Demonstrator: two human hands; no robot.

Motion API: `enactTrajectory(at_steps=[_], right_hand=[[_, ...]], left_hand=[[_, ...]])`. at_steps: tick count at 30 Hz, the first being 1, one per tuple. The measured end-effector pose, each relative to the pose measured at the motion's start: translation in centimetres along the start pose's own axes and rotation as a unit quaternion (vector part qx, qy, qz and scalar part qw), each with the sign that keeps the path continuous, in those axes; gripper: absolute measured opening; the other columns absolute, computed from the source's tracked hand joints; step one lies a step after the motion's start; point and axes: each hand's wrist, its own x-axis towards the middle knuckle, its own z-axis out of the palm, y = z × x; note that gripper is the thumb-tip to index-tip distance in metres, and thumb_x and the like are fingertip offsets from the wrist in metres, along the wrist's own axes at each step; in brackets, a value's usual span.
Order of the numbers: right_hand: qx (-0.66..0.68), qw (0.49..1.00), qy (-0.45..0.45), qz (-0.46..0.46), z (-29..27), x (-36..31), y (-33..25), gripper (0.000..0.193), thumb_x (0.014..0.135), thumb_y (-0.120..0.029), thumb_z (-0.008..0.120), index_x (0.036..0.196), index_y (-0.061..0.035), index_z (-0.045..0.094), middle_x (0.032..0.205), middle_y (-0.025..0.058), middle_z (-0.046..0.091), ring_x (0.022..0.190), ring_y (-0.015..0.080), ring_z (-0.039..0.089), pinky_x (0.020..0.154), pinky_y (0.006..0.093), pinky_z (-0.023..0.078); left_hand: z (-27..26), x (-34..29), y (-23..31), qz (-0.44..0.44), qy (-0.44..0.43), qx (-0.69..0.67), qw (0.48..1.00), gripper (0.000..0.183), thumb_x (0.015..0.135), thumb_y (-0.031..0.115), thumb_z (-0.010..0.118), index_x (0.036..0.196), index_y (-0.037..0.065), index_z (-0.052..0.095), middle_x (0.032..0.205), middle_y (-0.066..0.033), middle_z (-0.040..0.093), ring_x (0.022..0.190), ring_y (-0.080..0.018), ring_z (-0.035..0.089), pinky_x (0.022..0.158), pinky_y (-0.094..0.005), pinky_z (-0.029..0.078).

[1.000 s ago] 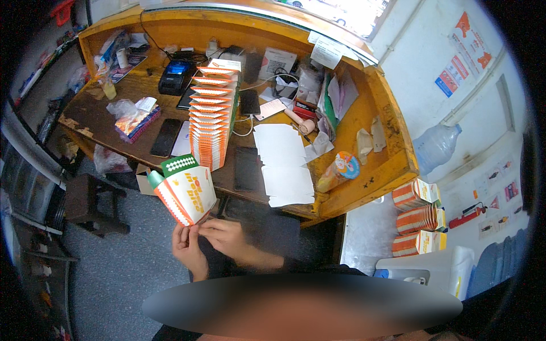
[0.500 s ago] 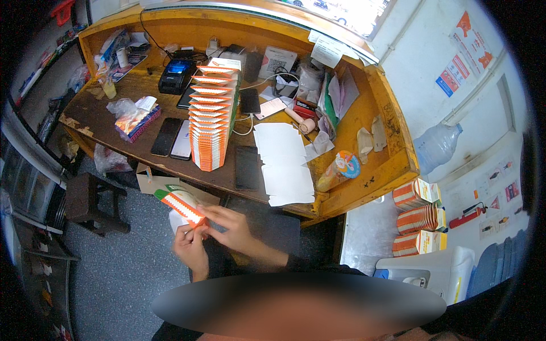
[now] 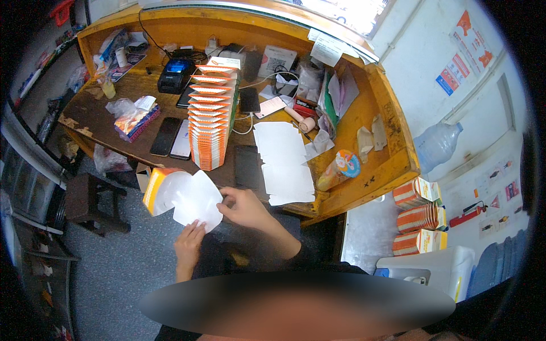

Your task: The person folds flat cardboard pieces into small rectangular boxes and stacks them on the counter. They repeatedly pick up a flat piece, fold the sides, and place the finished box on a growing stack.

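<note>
A folding paper food carton [image 3: 196,199] is held in front of the desk's front edge, its white inner side facing up and a yellow-and-orange outer wall at its left. My left hand [image 3: 189,245] grips its lower edge, fingers on the white card and the thumb hidden. At the carton's right edge my right hand [image 3: 249,211] pinches the card between thumb and fingers. On the desk beyond rises a tall stack of nested orange-and-white cartons [image 3: 210,122]. Flat white card blanks [image 3: 284,162] lie to the right of that stack.
The brown desk [image 3: 91,122] carries phones [image 3: 166,136], a card terminal [image 3: 176,75], a tissue box [image 3: 136,120] and a small pink fan [image 3: 306,123]. More folded cartons [image 3: 420,219] are stacked at the right. A dark stool [image 3: 94,202] stands at the left.
The carton has been turned and spread, from its narrow orange-and-green side to its white inside. My right hand has shifted slightly right; my left now lies along the lower edge.
</note>
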Motion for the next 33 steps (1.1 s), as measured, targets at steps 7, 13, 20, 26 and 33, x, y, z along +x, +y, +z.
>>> enactTrajectory(at_steps=[7,13,20,26,33], right_hand=[[-0.011,0.984,-0.028,0.176,1.7,3.4,3.3,0.028,0.089,-0.023,0.061,0.083,0.0038,0.065,0.071,0.0227,0.066,0.069,0.0397,0.066,0.07,0.0468,0.054],[-0.011,0.99,0.089,0.112,3.7,2.2,4.2,0.025,0.088,-0.019,0.06,0.077,0.0034,0.063,0.071,0.0253,0.064,0.069,0.0416,0.065,0.067,0.0471,0.053],[-0.168,0.981,0.083,0.039,4.2,0.8,5.9,0.014,0.084,-0.012,0.061,0.08,0.0018,0.064,0.074,0.0265,0.063,0.073,0.0436,0.064,0.068,0.0501,0.051],[-0.165,0.982,0.091,-0.018,6.1,-0.8,5.8,0.011,0.078,-0.008,0.061,0.083,-0.0014,0.068,0.078,0.0242,0.064,0.072,0.0396,0.066,0.066,0.0473,0.054],[-0.191,0.961,0.176,-0.1,9.6,-2.2,4.1,0.006,0.077,-0.013,0.067,0.08,-0.0086,0.069,0.081,0.0085,0.061,0.069,0.0285,0.064,0.058,0.0388,0.051]], left_hand=[[1.5,1.0,-2.1,-0.004,-0.056,0.023,0.998,0.025,0.08,0.007,0.062,0.104,0.006,0.067,0.112,-0.0103,0.068,0.113,-0.0277,0.061,0.095,-0.0436,0.05],[1.9,3.5,3.5,-0.146,-0.114,-0.122,0.975,0.033,0.086,0.016,0.065,0.117,0.006,0.064,0.1,-0.0185,0.068,0.09,-0.0352,0.066,0.073,-0.0429,0.053],[5.3,4.1,4.2,-0.277,-0.015,-0.295,0.914,0.019,0.091,0.014,0.062,0.1,0.0,0.07,0.081,-0.0168,0.07,0.071,-0.0222,0.069,0.065,-0.0333,0.052],[5.6,2.5,2.5,-0.396,0.071,-0.431,0.808,0.022,0.088,0.015,0.068,0.092,-0.006,0.069,0.081,-0.0043,0.069,0.073,-0.0087,0.062,0.068,-0.0234,0.049],[5.3,-0.3,0.9,-0.53,0.171,-0.581,0.593,0.017,0.088,0.009,0.067,0.1,-0.003,0.067,0.096,-0.0058,0.066,0.085,-0.0125,0.061,0.077,-0.0231,0.051]])
